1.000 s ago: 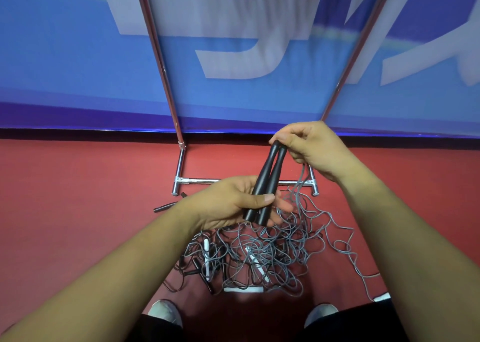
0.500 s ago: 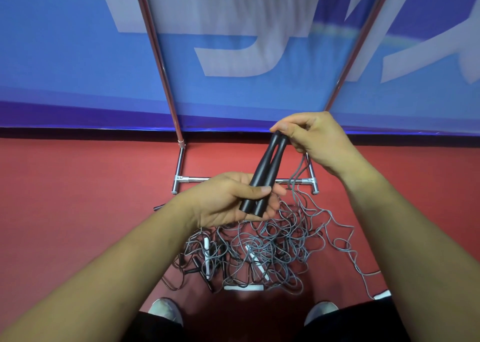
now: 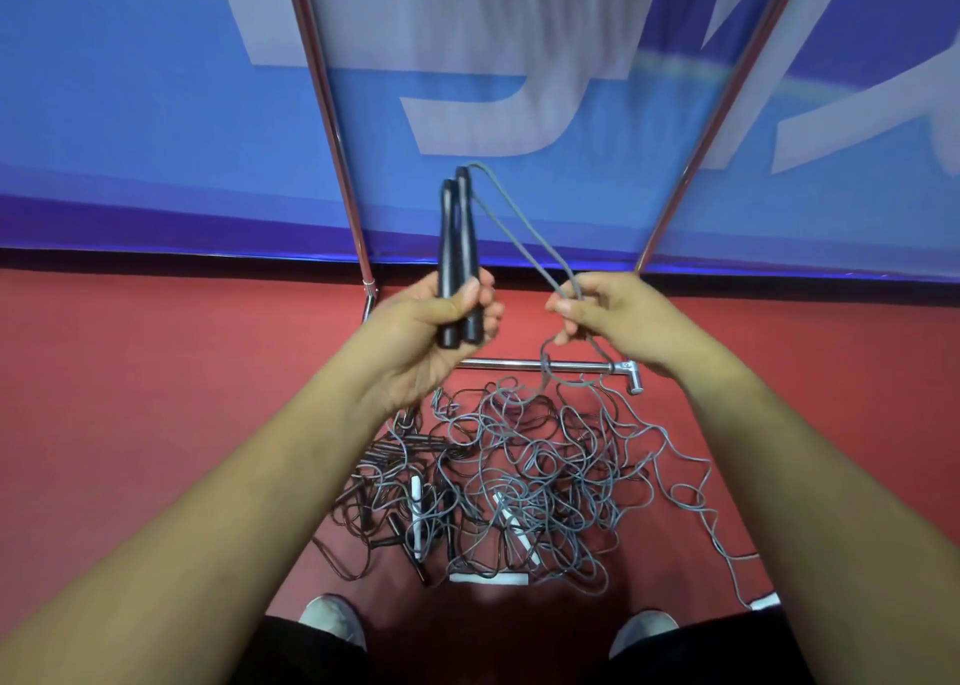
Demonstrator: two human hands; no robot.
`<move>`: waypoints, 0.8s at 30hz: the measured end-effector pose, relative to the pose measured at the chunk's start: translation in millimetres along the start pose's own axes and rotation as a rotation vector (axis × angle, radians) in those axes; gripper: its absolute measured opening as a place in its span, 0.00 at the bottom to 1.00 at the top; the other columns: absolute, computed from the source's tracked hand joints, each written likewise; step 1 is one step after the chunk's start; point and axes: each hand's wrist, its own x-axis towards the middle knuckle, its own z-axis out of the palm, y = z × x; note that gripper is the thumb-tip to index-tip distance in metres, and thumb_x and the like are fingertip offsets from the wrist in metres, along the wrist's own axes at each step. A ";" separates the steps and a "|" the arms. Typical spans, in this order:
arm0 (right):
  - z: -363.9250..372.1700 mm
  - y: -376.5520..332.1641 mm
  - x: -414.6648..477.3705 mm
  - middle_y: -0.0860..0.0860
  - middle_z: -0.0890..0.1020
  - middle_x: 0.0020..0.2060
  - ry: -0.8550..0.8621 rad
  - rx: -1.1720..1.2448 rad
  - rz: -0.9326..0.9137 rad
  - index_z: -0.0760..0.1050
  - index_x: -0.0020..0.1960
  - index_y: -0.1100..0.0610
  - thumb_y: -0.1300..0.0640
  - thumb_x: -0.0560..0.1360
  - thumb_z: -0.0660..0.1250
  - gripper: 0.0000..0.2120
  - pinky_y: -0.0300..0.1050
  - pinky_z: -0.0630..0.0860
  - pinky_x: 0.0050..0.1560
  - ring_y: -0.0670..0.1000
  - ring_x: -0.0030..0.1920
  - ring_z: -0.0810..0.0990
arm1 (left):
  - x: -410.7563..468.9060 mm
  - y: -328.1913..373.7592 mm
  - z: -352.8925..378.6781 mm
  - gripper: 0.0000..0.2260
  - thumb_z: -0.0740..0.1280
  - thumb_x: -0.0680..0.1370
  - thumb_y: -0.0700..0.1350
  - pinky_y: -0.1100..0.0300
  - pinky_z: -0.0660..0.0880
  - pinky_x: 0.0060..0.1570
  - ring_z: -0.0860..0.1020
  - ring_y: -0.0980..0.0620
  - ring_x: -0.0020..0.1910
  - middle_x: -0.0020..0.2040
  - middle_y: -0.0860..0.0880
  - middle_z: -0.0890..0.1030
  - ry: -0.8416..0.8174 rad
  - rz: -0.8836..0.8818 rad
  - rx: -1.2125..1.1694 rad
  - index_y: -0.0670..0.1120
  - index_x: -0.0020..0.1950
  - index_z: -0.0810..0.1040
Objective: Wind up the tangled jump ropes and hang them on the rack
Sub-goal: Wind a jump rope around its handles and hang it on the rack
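Gripping black handles (image 3: 457,247), left hand (image 3: 436,331); right hand (image 3: 618,320) pinches grey cord (image 3: 542,241); rack (image 3: 332,128) top cropped

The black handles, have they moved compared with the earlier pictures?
Yes. The black handles went up and to the left: their lower ends hung below the rack's crossbar before and now sit above it.

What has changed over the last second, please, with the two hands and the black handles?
The right hand let go of the handles and now pinches the grey rope. The left hand tipped the handles upright, still gripping them. The pile and rack stayed put.
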 end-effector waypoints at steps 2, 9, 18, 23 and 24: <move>5.2 -2.0 -1.6 0.51 0.78 0.30 -0.017 0.009 0.022 0.78 0.51 0.66 0.62 0.80 0.65 0.07 0.48 0.77 0.40 0.53 0.34 0.83 | 1.9 7.9 -2.1 0.04 0.64 0.75 0.34 0.61 0.82 0.43 0.84 0.49 0.39 0.37 0.45 0.80 0.078 0.058 -0.062 0.39 0.49 0.75; 38.7 -26.6 -16.4 0.49 0.74 0.29 -0.115 0.114 0.001 0.80 0.54 0.58 0.60 0.83 0.60 0.10 0.37 0.70 0.31 0.48 0.27 0.73 | 12.1 27.6 -18.1 0.02 0.62 0.82 0.34 0.49 0.82 0.51 0.83 0.40 0.52 0.48 0.36 0.79 0.298 0.203 -0.215 0.38 0.51 0.73; 73.9 -40.1 -26.6 0.56 0.81 0.32 -0.092 0.356 0.062 0.78 0.49 0.60 0.62 0.80 0.65 0.03 0.36 0.64 0.23 0.48 0.23 0.67 | 13.7 27.2 -22.8 0.12 0.60 0.83 0.36 0.45 0.83 0.47 0.84 0.36 0.52 0.62 0.33 0.78 0.273 0.264 -0.186 0.36 0.66 0.69; 82.6 -44.8 -25.9 0.58 0.80 0.32 -0.117 0.468 0.140 0.78 0.46 0.61 0.63 0.79 0.65 0.04 0.38 0.60 0.24 0.48 0.22 0.63 | 12.1 31.2 -22.1 0.14 0.59 0.84 0.40 0.52 0.79 0.55 0.82 0.44 0.57 0.66 0.41 0.79 0.274 0.194 -0.329 0.35 0.68 0.72; 82.8 -45.1 -25.5 0.58 0.79 0.31 -0.133 0.478 0.159 0.78 0.47 0.62 0.63 0.79 0.65 0.04 0.38 0.58 0.24 0.48 0.22 0.62 | 11.5 32.0 -22.2 0.14 0.59 0.84 0.41 0.52 0.79 0.56 0.82 0.43 0.57 0.65 0.39 0.79 0.266 0.180 -0.348 0.34 0.67 0.73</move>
